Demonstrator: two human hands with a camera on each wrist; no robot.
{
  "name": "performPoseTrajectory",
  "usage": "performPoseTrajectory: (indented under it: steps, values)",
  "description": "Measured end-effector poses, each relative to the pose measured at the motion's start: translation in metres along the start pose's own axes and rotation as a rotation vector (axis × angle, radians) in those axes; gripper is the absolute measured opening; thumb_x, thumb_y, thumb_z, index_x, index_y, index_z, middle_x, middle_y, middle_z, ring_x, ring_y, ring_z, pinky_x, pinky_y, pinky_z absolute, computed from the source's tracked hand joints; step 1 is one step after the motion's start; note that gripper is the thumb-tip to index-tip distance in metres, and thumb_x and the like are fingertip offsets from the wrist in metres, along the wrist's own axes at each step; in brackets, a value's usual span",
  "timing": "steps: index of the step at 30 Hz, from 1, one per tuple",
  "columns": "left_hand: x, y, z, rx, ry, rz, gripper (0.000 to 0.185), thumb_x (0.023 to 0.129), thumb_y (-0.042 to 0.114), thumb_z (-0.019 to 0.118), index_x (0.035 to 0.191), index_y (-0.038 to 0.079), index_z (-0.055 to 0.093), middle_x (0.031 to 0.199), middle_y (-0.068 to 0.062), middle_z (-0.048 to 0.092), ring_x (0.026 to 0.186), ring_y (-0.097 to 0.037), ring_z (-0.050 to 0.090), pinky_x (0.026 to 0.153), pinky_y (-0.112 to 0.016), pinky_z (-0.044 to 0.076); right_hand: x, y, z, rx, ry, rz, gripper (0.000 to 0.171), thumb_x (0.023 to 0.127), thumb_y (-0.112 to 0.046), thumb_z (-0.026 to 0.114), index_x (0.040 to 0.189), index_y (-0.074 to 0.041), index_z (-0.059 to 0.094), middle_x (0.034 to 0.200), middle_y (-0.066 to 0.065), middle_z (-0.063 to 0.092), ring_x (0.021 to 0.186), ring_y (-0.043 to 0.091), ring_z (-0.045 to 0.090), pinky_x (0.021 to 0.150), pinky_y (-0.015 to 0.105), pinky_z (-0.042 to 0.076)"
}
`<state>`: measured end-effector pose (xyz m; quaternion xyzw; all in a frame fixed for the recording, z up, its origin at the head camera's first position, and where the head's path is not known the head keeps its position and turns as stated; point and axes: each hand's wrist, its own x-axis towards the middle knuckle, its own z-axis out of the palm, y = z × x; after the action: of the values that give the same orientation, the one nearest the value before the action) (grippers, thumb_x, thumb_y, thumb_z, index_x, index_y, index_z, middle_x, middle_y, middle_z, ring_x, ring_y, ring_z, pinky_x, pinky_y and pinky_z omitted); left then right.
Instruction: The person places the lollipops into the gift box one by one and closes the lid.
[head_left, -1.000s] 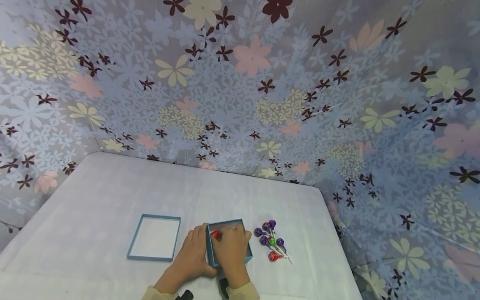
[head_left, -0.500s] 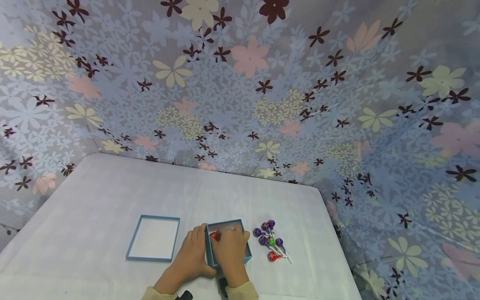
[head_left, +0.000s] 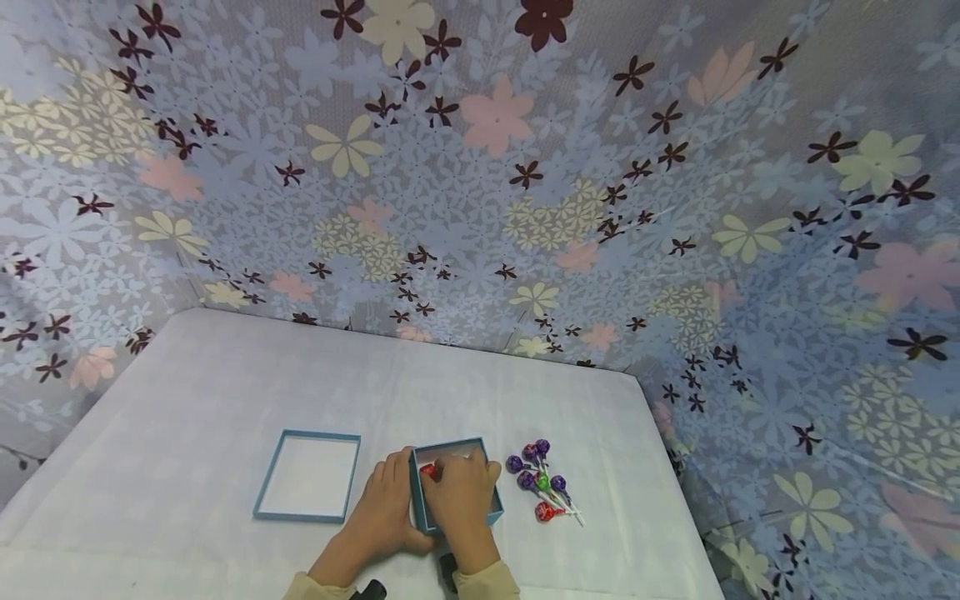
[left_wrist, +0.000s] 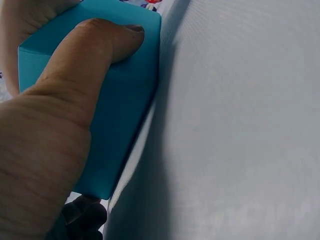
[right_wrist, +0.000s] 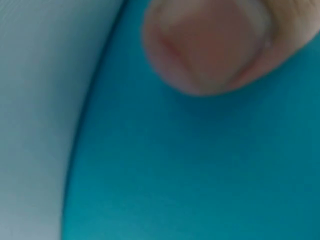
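A blue open box [head_left: 422,518] with a pale inside stands on the white table. My left hand [head_left: 384,508] grips its left side, with the thumb across the near face, as the left wrist view shows the blue box wall [left_wrist: 120,105] under the thumb [left_wrist: 95,47]. Inside the box is my right hand [head_left: 461,496], its fingers bent downward and partly hidden. At its thumb and forefinger tips shows a red-wrapped lollipop [head_left: 427,470], which they pinch. The right wrist view is filled by the blue wall [right_wrist: 190,165] with a thumb [right_wrist: 210,45] pressed on it.
The box's shallow lid [head_left: 307,477], white inside with a blue rim, lies to the left. Right of the box is a loose pile of lollipops [head_left: 542,481] in purple, green and red wrappers, white sticks toward the near right. Flowered cloth [head_left: 480,208] hangs around the table [head_left: 600,417].
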<state>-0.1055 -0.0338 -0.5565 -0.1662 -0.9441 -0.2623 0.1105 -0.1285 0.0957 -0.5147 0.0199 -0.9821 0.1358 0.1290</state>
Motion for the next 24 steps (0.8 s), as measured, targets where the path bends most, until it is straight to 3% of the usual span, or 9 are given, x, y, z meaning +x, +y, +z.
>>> performPoseTrajectory:
  steps: [9,13,24]
  values:
    - [0.0,0.001,0.001,-0.012,0.013,0.009,0.136,0.039,0.061,0.093,0.14,-0.011,0.037,0.122,-0.02,0.052,0.105,-0.031,0.051,0.088,-0.043,0.048,0.001,0.003,-0.008,0.007,0.042,-0.009,0.024,0.076,-0.041,0.084,0.081,-0.018,0.082,0.066,-0.005,0.068,0.076,0.02,0.048,0.07,0.042,0.027]
    - [-0.001,0.0,0.001,-0.032,-0.016,-0.006,0.138,0.042,0.065,0.091,0.142,-0.011,0.035,0.126,-0.022,0.051,0.107,-0.031,0.05,0.089,-0.044,0.047,0.0,0.004,-0.017,0.039,0.086,0.0,0.028,0.074,-0.043,0.085,0.082,-0.017,0.082,0.074,-0.003,0.073,0.077,0.021,0.052,0.071,0.043,0.028]
    - [0.001,0.001,-0.001,-0.073,-0.077,-0.057,0.14,0.042,0.063,0.093,0.144,-0.011,0.033,0.132,-0.025,0.048,0.117,-0.037,0.048,0.099,-0.05,0.045,0.003,0.011,-0.041,0.073,0.149,0.037,0.028,0.073,-0.041,0.088,0.085,-0.017,0.082,0.077,-0.002,0.075,0.078,0.021,0.051,0.076,0.046,0.029]
